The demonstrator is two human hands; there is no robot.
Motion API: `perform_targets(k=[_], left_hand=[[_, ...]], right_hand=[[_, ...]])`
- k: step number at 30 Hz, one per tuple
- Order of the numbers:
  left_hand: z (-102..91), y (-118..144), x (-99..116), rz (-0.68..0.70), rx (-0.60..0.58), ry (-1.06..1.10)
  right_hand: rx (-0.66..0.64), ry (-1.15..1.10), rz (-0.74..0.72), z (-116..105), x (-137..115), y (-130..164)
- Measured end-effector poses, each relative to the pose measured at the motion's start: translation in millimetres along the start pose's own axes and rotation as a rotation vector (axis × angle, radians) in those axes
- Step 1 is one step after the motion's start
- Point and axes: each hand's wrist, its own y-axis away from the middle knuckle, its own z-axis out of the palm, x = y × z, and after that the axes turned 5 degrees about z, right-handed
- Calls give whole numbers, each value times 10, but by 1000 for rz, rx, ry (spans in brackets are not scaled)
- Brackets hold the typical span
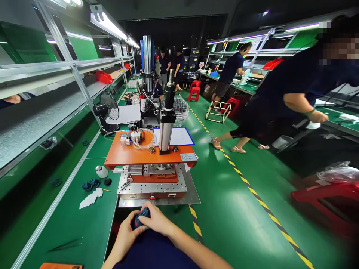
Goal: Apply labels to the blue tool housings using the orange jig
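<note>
Close to my body, a small dark blue plastic part (138,223) with a red mark sits between both hands. Around its left side the fingers of my left hand (127,231) are closed. My right hand (155,218) grips it from the right, thumb and fingers pressed on it. Just beyond stands an orange press machine (151,158) with a metal base plate and an upright cylinder (166,134). On the green bench to the left lie similar dark blue parts (91,184), a round black piece (107,182), a crumpled white cloth (91,198) and a white bottle (101,171).
Tweezers (66,244) and an orange object (61,266) lie at the bench's near end. A black fan (108,108) stands farther back. To the right, a person (291,82) walks by the striped floor line (238,172), near a red stool (322,198). Others work behind.
</note>
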Motion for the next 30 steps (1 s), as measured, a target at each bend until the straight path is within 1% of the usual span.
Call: perform_targets(k=[6, 17, 30], left_hand=[[7, -8, -35, 10, -10, -25], [-10, -27, 1, 14, -3, -31], [-8, -29, -34, 9, -20, 16]], right_hand=[[-16, -8, 10, -28, -15, 4], [-22, -24, 37, -28, -37, -3], [-10, -16, 44, -18, -44, 6]])
